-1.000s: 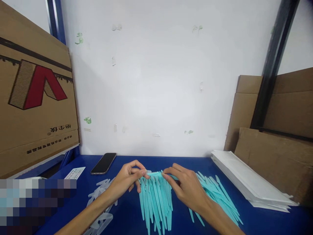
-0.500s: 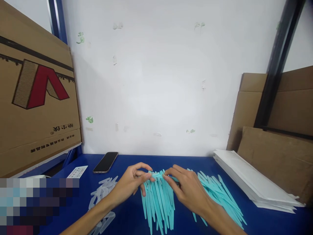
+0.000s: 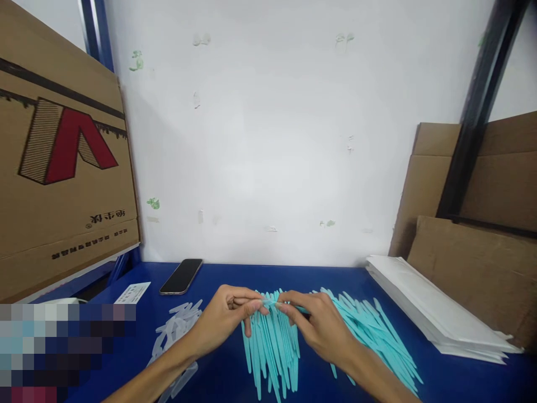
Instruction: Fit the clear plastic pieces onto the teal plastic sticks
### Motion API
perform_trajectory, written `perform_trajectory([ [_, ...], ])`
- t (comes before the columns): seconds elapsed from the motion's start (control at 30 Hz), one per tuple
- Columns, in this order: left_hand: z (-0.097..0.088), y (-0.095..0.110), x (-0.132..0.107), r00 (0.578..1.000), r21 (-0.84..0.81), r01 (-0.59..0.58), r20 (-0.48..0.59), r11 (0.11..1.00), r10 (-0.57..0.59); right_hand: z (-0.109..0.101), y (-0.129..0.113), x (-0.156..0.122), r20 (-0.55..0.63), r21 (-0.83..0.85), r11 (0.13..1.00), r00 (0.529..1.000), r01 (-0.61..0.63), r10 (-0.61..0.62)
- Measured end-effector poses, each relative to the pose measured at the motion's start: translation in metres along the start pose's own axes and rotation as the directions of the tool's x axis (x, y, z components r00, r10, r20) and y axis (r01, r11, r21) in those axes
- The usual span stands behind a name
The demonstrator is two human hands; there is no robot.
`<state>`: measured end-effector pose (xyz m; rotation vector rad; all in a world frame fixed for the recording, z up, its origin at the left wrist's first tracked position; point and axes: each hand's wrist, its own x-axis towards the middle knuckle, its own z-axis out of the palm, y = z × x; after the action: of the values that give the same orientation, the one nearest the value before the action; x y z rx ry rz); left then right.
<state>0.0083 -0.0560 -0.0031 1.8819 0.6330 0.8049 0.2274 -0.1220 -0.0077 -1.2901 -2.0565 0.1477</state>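
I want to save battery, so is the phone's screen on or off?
It looks off: the phone lies screen up, plain black with nothing lit.

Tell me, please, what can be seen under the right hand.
Turquoise sticks show on both sides of the right hand and its wrist, lying on the blue table; whatever the hand and wrist cover is hidden.

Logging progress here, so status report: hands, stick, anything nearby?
Right hand pinching teal stick, left hand pinching at its end. Stick pile below fingertips. Phone farther back, left.
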Motion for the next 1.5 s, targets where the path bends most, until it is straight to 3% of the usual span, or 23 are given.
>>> perform_trajectory([
  [0.33,0.001,0.008,-0.001,1.000,0.012,-0.007,0.008,1.000,0.007,-0.008,-0.004,0.001,0.047,0.032,0.999,0.999,-0.010,0.008],
  [0.43,0.001,0.009,0.000,1.000,0.077,0.007,0.005,0.997,-0.007,-0.015,-0.004,0.002,0.061,-0.004,1.000,0.998,-0.003,0.004],
  [0.5,-0.005,0.008,0.001,1.000,0.206,0.010,0.002,0.978,-0.011,-0.022,0.002,0.005,0.047,-0.028,1.000,0.999,-0.005,0.006],
  [0.57,-0.019,0.004,0.003,0.999,0.431,-0.021,-0.021,0.902,0.033,-0.031,0.012,0.007,0.008,-0.037,0.998,0.998,-0.055,0.056],
  [0.63,-0.037,0.000,0.005,0.994,0.666,-0.062,-0.023,0.744,0.104,-0.042,0.026,0.009,-0.043,-0.083,0.986,0.989,-0.142,0.139],
  [0.7,-0.056,-0.004,0.005,0.998,0.813,-0.013,-0.028,0.582,0.061,-0.052,0.043,0.009,-0.082,-0.125,0.958,0.965,-0.257,0.249],
  [0.8,-0.075,-0.007,0.003,0.997,0.924,0.075,-0.077,0.375,-0.009,-0.062,0.065,0.007,-0.065,-0.209,0.882,0.906,-0.422,0.418],
  [0.93,-0.079,-0.013,-0.001,0.983,0.967,0.153,-0.127,0.205,-0.134,-0.062,0.081,0.002,0.025,-0.340,0.781,0.825,-0.524,0.564],
  [1.07,-0.075,-0.022,-0.003,0.958,0.959,0.227,-0.188,0.169,-0.217,-0.058,0.085,-0.002,0.037,-0.420,0.705,0.766,-0.571,0.642],
  [1.33,-0.067,-0.027,-0.001,0.947,0.960,0.234,-0.189,0.154,-0.262,-0.056,0.087,-0.003,0.047,-0.447,0.699,0.766,-0.558,0.641],
  [1.4,-0.066,-0.028,-0.001,0.949,0.965,0.218,-0.175,0.146,-0.261,-0.055,0.085,-0.001,0.031,-0.453,0.707,0.783,-0.543,0.622],
  [1.5,-0.063,-0.027,-0.001,0.952,0.971,0.201,-0.162,0.131,-0.260,-0.050,0.074,0.003,0.017,-0.435,0.788,0.870,-0.437,0.492],
])
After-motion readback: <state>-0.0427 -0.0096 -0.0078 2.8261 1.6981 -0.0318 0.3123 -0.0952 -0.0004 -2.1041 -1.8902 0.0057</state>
